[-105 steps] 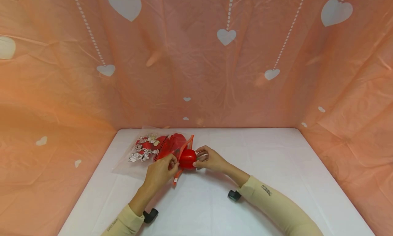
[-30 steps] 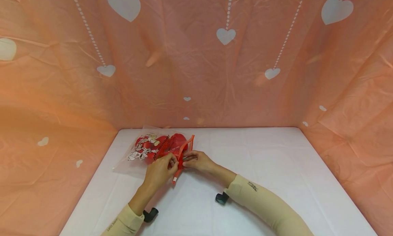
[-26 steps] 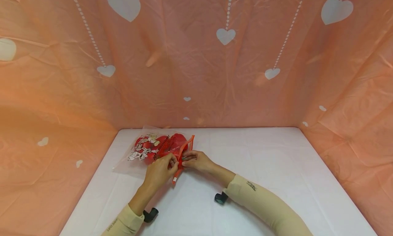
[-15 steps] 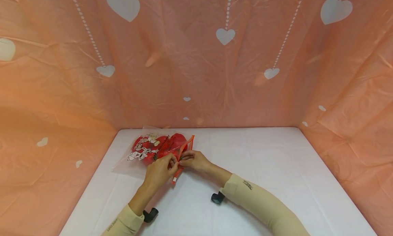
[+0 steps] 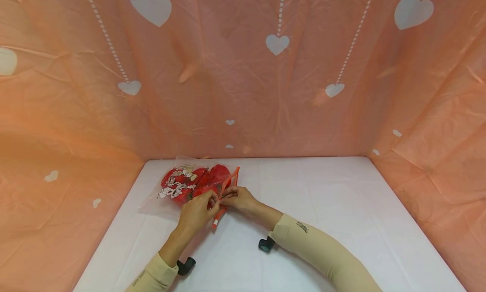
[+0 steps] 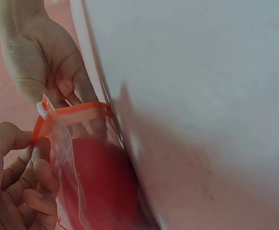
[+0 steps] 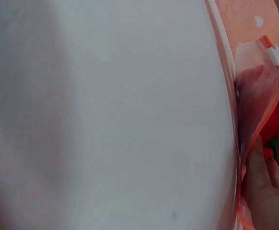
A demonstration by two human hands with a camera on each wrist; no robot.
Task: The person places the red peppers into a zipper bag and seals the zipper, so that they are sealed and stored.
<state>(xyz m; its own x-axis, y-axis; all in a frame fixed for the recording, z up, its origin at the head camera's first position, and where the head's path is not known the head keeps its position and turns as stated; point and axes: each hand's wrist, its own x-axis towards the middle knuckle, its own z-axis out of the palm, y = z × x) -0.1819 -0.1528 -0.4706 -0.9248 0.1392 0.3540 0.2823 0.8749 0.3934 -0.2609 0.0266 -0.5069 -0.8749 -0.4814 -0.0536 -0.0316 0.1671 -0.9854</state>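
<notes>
A clear zip bag [image 5: 178, 190] with a cartoon print and an orange zip strip [image 5: 227, 185] lies on the white table [image 5: 322, 207]. It holds several red round fruits [image 5: 216, 174]. My left hand [image 5: 197, 212] pinches the near lip of the bag's mouth just below the white slider [image 6: 42, 110]. My right hand [image 5: 238, 199] reaches into the mouth with fairly straight fingers [image 6: 84, 88], which touch a red fruit [image 6: 103, 184] inside. The right wrist view shows that fruit's green stem [image 7: 273, 146] beside one of my fingertips [image 7: 264, 189].
Pink sheeting with white hearts [image 5: 279, 44] walls the table at the back and both sides. Black wrist-camera mounts show under my left sleeve [image 5: 185, 266] and right sleeve [image 5: 265, 244]. Bare white tabletop stretches to the right of the bag.
The red fruit my right hand held at the bag's mouth has gone inside. My right hand has slid left, further into the mouth. My left hand keeps its pinch.
</notes>
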